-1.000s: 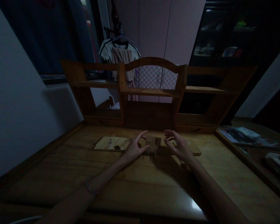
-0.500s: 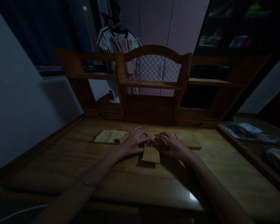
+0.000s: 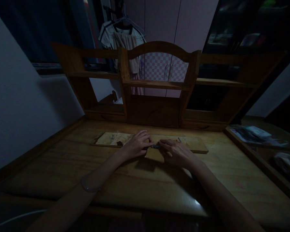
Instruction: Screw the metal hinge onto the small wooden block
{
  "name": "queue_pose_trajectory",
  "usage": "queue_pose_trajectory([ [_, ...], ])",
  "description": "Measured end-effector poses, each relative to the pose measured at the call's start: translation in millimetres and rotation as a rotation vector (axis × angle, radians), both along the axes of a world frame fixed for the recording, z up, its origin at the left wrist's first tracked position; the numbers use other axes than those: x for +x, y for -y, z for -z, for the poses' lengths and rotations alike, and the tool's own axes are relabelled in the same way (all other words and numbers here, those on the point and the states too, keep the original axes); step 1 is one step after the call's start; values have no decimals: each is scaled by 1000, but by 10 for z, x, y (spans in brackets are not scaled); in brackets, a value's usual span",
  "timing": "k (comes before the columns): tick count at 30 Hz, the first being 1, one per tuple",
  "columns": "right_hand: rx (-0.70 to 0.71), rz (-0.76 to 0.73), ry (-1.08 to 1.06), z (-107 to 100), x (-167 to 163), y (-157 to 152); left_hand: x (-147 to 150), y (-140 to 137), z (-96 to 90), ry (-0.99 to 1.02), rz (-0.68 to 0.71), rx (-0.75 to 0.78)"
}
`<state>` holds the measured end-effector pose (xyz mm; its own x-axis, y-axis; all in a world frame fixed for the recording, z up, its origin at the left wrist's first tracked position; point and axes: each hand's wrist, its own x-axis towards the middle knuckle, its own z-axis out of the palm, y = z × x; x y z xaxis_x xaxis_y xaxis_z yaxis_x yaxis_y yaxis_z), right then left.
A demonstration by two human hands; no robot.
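Note:
A long wooden board lies across the desk, its left part torn and pale with a dark patch. At its front edge, between my hands, is a small flat yellowish wooden piece, tilted, with a narrow metal piece like a hinge along its top. My left hand is closed at the left side, its thumb against the metal. My right hand is closed around the right side, fingers bent over the metal's end. Its fingers hide part of the piece.
The wooden desk carries a shelf unit along its back. A thin dark stick rests on the board's right part. Papers and plastic bags lie on a lower surface at right. Clothes hang behind.
The small wooden piece has tipped, so less of its face shows. My right hand has moved left and its fingers have come down over the metal piece. The view has shifted slightly.

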<state>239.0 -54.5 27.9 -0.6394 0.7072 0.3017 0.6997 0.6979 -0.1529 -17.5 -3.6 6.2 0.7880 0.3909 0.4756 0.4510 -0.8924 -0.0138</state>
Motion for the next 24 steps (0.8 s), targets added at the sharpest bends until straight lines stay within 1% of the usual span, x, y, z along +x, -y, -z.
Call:
queue_pose_trajectory([
  [3,-57,-14,-37,-13,21,2,4,-3,14,43,13,-33],
  [6,-128,-45,-101,-7,53,-19,13,-13,38,147,8,-103],
  [8,-163,-44,-177,8,65,-50,29,-27,65,236,-14,-181],
  [11,-229,-19,-354,34,69,-118,80,-55,117,351,-62,-337],
  [15,-382,-26,-576,72,67,-232,166,-76,150,493,-179,-510],
  [18,-512,25,-708,113,62,-324,194,-78,133,493,-251,-587],
  [21,-672,140,-824,159,45,-406,190,-88,123,491,-278,-657],
  [24,-762,222,-858,205,33,-463,187,-113,154,517,-297,-713],
])
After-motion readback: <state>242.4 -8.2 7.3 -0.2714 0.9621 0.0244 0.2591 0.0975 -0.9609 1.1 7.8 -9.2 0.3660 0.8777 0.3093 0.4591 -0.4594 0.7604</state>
